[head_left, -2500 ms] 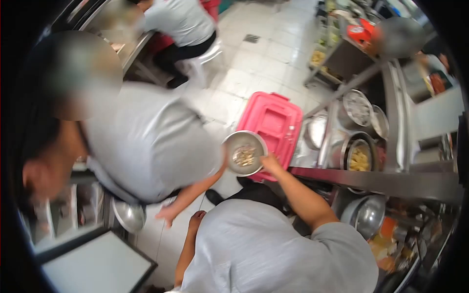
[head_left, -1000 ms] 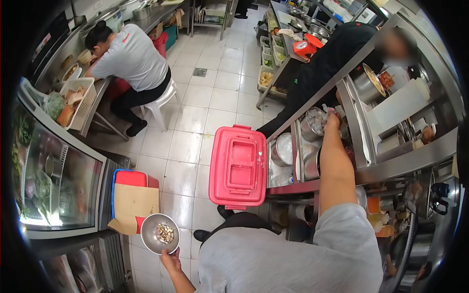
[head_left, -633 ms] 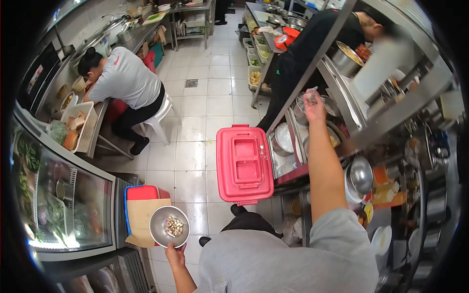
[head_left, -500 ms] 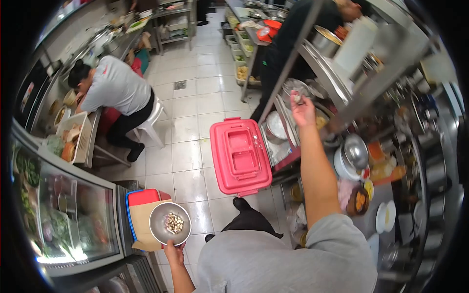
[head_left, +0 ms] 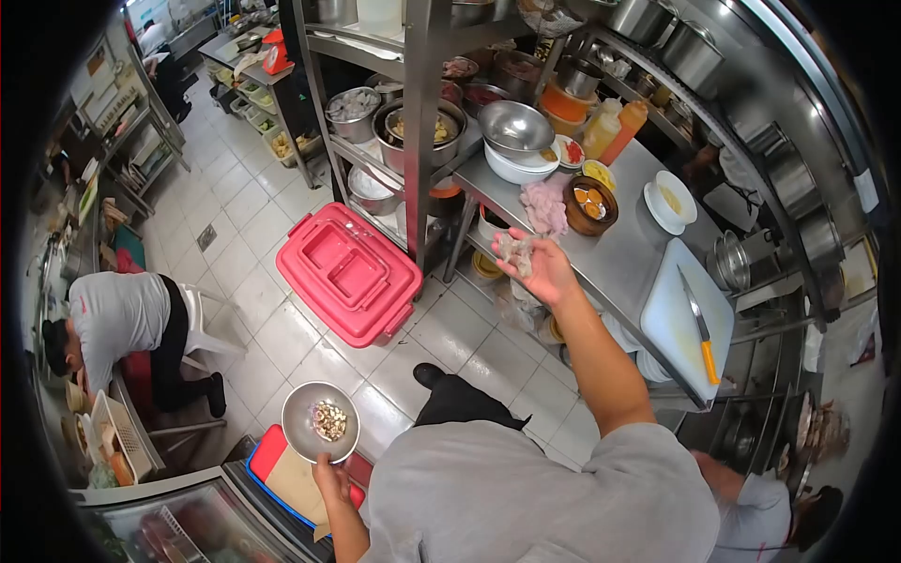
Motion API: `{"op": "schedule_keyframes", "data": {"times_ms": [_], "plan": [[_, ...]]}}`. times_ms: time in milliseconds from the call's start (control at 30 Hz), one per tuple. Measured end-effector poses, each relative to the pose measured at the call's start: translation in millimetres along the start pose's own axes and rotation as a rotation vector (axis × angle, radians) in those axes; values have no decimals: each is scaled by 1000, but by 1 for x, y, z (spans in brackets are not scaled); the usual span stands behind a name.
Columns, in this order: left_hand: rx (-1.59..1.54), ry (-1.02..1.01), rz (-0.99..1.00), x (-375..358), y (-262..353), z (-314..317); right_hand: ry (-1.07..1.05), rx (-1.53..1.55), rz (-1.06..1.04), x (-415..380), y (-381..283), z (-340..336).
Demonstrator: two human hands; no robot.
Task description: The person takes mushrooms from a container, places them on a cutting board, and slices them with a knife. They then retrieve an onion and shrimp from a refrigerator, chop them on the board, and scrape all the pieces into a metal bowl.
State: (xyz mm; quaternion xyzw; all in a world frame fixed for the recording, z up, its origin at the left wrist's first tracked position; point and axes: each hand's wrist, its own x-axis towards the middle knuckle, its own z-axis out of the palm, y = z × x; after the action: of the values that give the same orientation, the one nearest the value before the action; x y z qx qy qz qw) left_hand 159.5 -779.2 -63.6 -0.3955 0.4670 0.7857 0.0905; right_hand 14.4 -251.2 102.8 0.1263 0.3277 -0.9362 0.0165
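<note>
My left hand (head_left: pixel 328 472) holds a small steel bowl (head_left: pixel 320 421) by its near rim, low at the left; chopped brownish pieces lie in its bottom. My right hand (head_left: pixel 537 266) is raised palm up over the edge of the steel worktable (head_left: pixel 627 255), cupping a pale pinkish handful of raw seafood (head_left: pixel 515 248). On the shelves behind it stand steel tubs of ingredients (head_left: pixel 355 105). A white cutting board (head_left: pixel 679 323) with an orange-handled knife (head_left: pixel 700 328) lies to the right of my arm.
A red lidded crate (head_left: pixel 349 271) sits on the tiled floor by the rack. A person in a grey shirt (head_left: pixel 113 315) sits bent over a counter at left. Bowls, sauce bottles (head_left: pixel 631 126) and small plates crowd the worktable. A glass-fronted cooler (head_left: pixel 178 525) is at lower left.
My right hand has come back from the shelf tub with a handful of seafood. My view has swung right toward the worktable. The bowl has stayed in my left hand.
</note>
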Motion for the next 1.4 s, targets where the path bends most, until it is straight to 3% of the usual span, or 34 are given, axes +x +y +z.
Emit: {"op": "schedule_keyframes", "data": {"times_ms": [233, 367, 633, 767, 900, 1000, 1067, 1100, 1167, 1200, 1267, 1300, 1333, 1367, 1400], "plan": [[48, -13, -35, -13, 3, 2, -192, 260, 23, -12, 19, 5], [71, 44, -26, -25, -1, 3, -135, 197, -22, 0, 18, -22], [68, -1, -188, -5, -1, -10, 413, -28, -451, -102, -98, -108], [129, -74, -180, 12, 4, 0, 796, -230, -517, -181, -158, -141], [143, -96, -110, 14, 14, 25, 929, -261, -538, -236, -195, -185], [118, -111, -97, 32, 11, 25, 1057, -455, -516, -262, -214, -231], [100, -115, -103, 31, 12, 13, 1460, -962, -50, -280, -209, -243], [106, -110, -102, 26, 13, 14, 1460, -958, -41, -285, -203, -251], [138, -111, -87, 11, 14, 16, 1925, -1763, -349, -287, -189, -265], [116, -104, -99, 11, 10, 11, 1948, -1706, -440, -281, -181, -240], [108, -100, -123, 17, -2, -7, 1732, -1696, -465, -260, -166, -240], [76, -87, -128, 16, -7, -17, 1414, -1996, -422, -240, -150, -262], [92, -31, -113, 10, -12, -23, 1216, -1819, -198, -200, -122, -258], [91, 35, -99, 2, -17, -14, 1007, -1923, -208, -152, -78, -232], [73, 89, -152, -18, -8, 10, 754, -1531, 109, -102, -41, -242]]}}
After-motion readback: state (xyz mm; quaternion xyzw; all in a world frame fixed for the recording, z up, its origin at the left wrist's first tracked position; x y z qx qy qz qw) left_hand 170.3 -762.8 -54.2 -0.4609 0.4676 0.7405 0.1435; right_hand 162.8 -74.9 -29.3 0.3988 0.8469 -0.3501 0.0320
